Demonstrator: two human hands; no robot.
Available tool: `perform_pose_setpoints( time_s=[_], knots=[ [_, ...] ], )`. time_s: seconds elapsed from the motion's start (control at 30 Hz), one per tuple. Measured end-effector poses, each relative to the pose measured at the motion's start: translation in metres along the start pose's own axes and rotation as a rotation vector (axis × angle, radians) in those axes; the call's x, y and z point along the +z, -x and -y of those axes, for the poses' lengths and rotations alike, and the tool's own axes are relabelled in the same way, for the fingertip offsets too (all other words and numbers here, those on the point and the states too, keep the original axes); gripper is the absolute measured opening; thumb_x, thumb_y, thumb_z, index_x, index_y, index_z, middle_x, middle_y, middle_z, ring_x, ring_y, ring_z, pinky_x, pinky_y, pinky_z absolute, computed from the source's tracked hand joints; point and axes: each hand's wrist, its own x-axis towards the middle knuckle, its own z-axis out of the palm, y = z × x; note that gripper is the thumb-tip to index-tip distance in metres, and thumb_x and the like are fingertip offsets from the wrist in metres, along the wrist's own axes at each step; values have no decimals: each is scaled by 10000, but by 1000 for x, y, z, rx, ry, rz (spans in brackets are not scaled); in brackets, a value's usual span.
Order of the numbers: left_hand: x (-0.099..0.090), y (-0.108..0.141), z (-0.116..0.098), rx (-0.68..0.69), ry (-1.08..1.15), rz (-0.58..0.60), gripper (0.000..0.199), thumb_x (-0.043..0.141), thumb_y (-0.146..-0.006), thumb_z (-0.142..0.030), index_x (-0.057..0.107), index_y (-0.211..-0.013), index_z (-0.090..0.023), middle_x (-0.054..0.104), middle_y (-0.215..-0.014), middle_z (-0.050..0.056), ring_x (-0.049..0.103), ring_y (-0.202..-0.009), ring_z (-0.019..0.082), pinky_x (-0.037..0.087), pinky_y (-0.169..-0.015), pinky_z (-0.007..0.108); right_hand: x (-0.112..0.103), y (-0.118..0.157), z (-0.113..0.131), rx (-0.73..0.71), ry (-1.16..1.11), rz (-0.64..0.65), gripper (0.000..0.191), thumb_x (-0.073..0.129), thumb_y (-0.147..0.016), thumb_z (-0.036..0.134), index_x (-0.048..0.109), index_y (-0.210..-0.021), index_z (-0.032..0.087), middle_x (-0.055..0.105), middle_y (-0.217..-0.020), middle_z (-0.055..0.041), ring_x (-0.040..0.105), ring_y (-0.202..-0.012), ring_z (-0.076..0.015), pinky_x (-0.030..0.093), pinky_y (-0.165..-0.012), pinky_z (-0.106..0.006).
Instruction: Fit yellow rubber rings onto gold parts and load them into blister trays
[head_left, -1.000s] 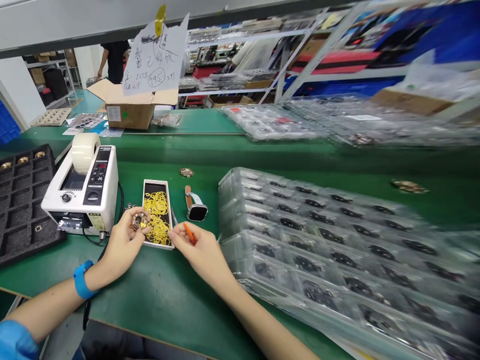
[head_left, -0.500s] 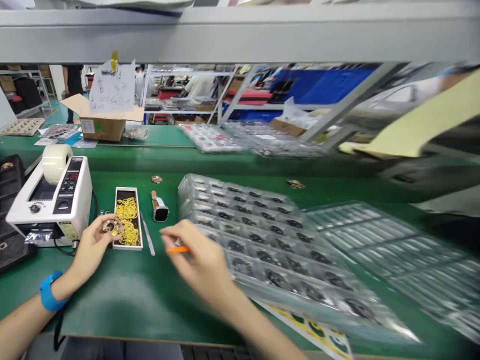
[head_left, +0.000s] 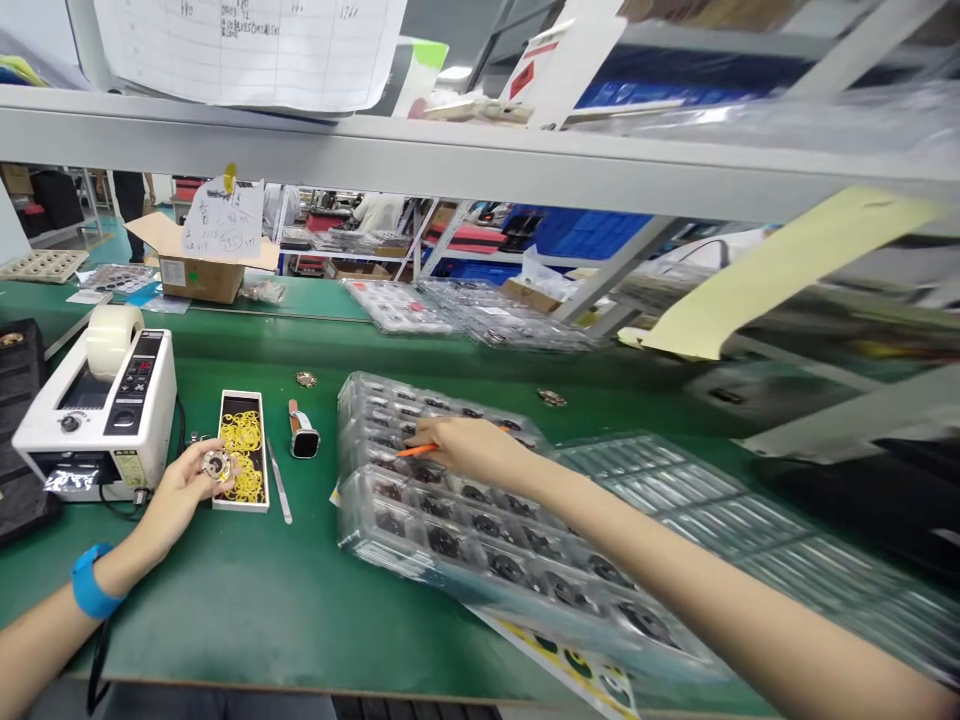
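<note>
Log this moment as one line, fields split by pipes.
left hand: holds round metallic part near white box | right hand: holds slim orange tool over clear trays

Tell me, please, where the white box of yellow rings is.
In the head view, the white box lies left of centre on the green table, between the tape dispenser and the silver tool, with the left hand at its left edge.

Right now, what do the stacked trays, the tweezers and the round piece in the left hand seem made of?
Stacked trays: likely clear plastic, glossy, with see-through walls catching highlights.
Tweezers: probably metal, smooth, judging by their silvery look.
Round piece in the left hand: perhaps metal, with goldish glints, but too small to be sure.
</note>
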Motion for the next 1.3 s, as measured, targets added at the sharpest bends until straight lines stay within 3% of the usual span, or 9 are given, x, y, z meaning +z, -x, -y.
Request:
perform_pose_setpoints(
  time_s=[0.33,0.5,0.63,0.77,0.9,1.0,1.07,1.17,1.3],
  knots=[
    [-1,-2,12,-19,158,84,546,553,-662,-178,507,-1205,-204,609,-1172,62,618,-1077,246,339,-1097,515,4,-2,16,116,6,-17,168,572,-782,48,686,-683,121,687,-683,-161,630,-592,-233,276,-499,-286],
    [-2,-1,15,-12,210,108,475,540,-683,-132,532,-1149,-227,561,-1244,48,640,-1032,220,362,-1090,499,1,-5,17,155,-46,-3,259,688,-749,135,582,-515,165,567,-511,-69,453,-416,-129,242,-484,-286],
    [-3,-1,14,4,207,126,380,539,-719,-128,557,-1088,-215,587,-1163,33,645,-1035,223,381,-1082,485,-1,-8,24,173,-113,3,419,689,-713,65,438,-407,203,426,-442,16,319,-386,-73,218,-501,-304],
    [-3,-2,11,-2,205,125,369,532,-744,-143,551,-1109,-191,621,-1087,44,643,-1031,218,366,-1090,492,-10,-10,30,207,-190,-37,483,662,-666,-38,370,-371,208,390,-432,35,328,-406,-67,196,-531,-319],
    [-2,-1,5,0,198,133,416,512,-769,-154,550,-1180,-202,625,-1076,38,650,-991,194,392,-1071,463,-34,-9,39,254,-241,-122,383,647,-721,27,475,-417,184,435,-441,11,358,-421,-84,198,-528,-302],
    [-1,3,1,15,156,157,410,534,-763,-154,585,-1164,-221,640,-1034,16,655,-954,176,426,-1035,410,-48,-8,69,217,-330,-185,194,573,-832,203,650,-658,172,524,-505,-5,385,-430,-105,246,-500,-275],
    [0,4,0,29,92,172,315,593,-759,-198,634,-1072,-195,658,-987,28,648,-962,190,440,-1001,382,-47,-11,103,101,-564,-250,228,511,-858,299,680,-759,181,582,-576,-11,426,-461,-115,294,-495,-264],
    [1,2,2,91,5,179,240,689,-726,-314,663,-902,-153,666,-939,54,627,-958,213,451,-931,357,-31,-21,157,-101,-1024,-329,287,534,-794,408,650,-668,178,606,-620,-11,481,-537,-132,374,-538,-263],
    [-1,-3,8,164,-67,125,310,688,-720,-437,625,-735,-134,626,-761,32,591,-778,174,458,-791,317,-5,-37,200,-138,-1377,-264,322,589,-739,482,617,-650,174,609,-641,-14,521,-613,-153,435,-624,-284]
  ],
)
